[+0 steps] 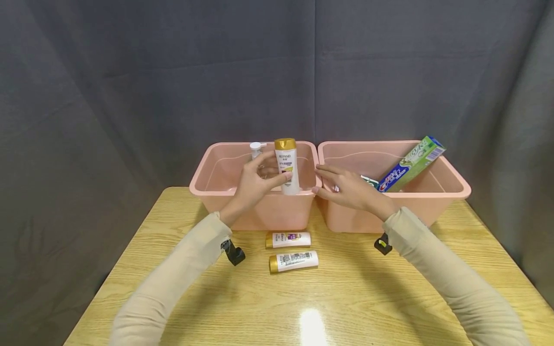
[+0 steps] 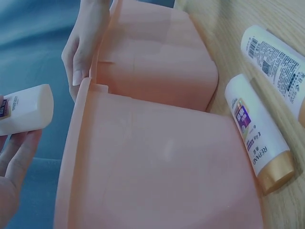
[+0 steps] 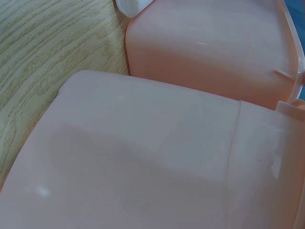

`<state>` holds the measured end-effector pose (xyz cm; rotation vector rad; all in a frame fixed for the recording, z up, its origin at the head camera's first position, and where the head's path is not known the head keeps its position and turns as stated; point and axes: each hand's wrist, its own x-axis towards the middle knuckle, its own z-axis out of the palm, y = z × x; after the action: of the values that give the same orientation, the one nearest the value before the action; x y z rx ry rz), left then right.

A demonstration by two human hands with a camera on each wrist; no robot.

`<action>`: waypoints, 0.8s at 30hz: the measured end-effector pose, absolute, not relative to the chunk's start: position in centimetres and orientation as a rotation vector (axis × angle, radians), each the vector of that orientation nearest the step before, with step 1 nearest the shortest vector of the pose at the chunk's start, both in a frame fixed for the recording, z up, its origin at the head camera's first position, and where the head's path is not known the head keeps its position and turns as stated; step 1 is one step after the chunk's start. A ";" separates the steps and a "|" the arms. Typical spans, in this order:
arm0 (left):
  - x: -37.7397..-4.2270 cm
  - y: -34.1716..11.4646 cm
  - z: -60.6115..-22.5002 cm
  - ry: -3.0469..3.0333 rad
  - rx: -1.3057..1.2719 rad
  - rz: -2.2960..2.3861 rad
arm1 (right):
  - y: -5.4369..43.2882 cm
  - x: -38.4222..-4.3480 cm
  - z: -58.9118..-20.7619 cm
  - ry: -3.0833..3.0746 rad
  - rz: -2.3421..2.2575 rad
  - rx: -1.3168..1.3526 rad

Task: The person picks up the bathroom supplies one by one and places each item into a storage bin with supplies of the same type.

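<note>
Bottle (image 1: pixel 285 161) held, pump dispenser (image 1: pixel 256 148) in left bin (image 1: pixel 264 212), box (image 1: pixel 411 166) in right bin (image 1: pixel 352 219)

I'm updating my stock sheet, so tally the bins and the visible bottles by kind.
Pink bins: 2
Gold-capped bottles: 3
Pump bottle: 1
Total: 6, leaving out anything hidden inside the bins.

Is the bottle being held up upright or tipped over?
Upright: the head view shows the held bottle with its gold cap at the top and its white base at the bottom.
</note>
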<state>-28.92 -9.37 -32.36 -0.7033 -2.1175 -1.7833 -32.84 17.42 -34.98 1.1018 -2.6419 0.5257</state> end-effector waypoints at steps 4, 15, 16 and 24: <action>-29.4 -9.4 -32.5 -2.094 -0.671 -1.819 | 17.5 -32.9 -35.0 -2.632 0.520 1.103; -30.8 -10.0 -32.9 -2.052 -0.556 -1.836 | 17.5 -33.0 -35.1 -2.645 0.522 1.092; -30.9 -10.1 -32.9 -2.046 -0.549 -1.836 | 17.5 -33.0 -35.1 -2.643 0.524 1.093; -31.6 -10.5 -33.2 -2.039 -0.481 -1.848 | 17.4 -32.9 -35.0 -2.643 0.517 1.097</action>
<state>-31.62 -10.46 -33.19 -0.4812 -2.0386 -1.8484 -32.92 17.40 -35.03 1.0973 -2.6430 0.5172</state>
